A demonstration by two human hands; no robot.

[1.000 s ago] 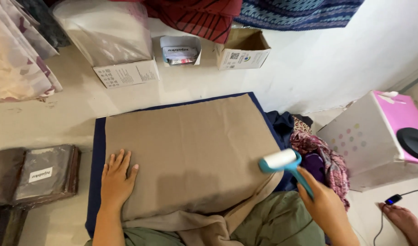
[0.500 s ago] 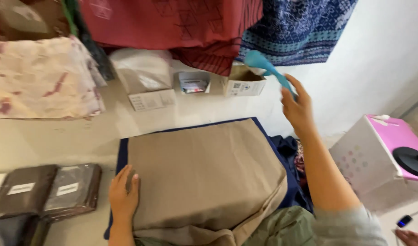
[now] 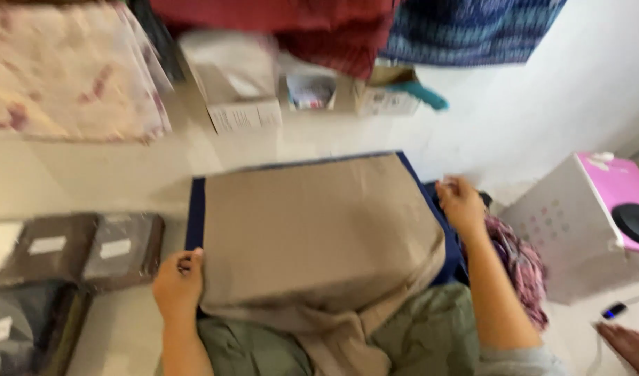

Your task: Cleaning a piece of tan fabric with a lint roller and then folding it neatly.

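On the pale floor, a tan cloth (image 3: 312, 237) is spread over a navy mat (image 3: 195, 212). Its near-left edge is pinched by the left hand (image 3: 178, 285); the right hand (image 3: 460, 203) is loosely curled at the right edge, grip unclear. Wrapped dark packets (image 3: 90, 247) are stacked left. Farther off, cardboard boxes (image 3: 239, 104) and a teal roller (image 3: 420, 94) are set against the wall.

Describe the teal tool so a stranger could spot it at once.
Start at the tan cloth spread flat on the floor and look past its far edge to the row of small cardboard boxes along the wall. The teal tool lies at the right-hand box, its handle sticking out to the right. It is the only bright teal thing among the brown and white boxes.
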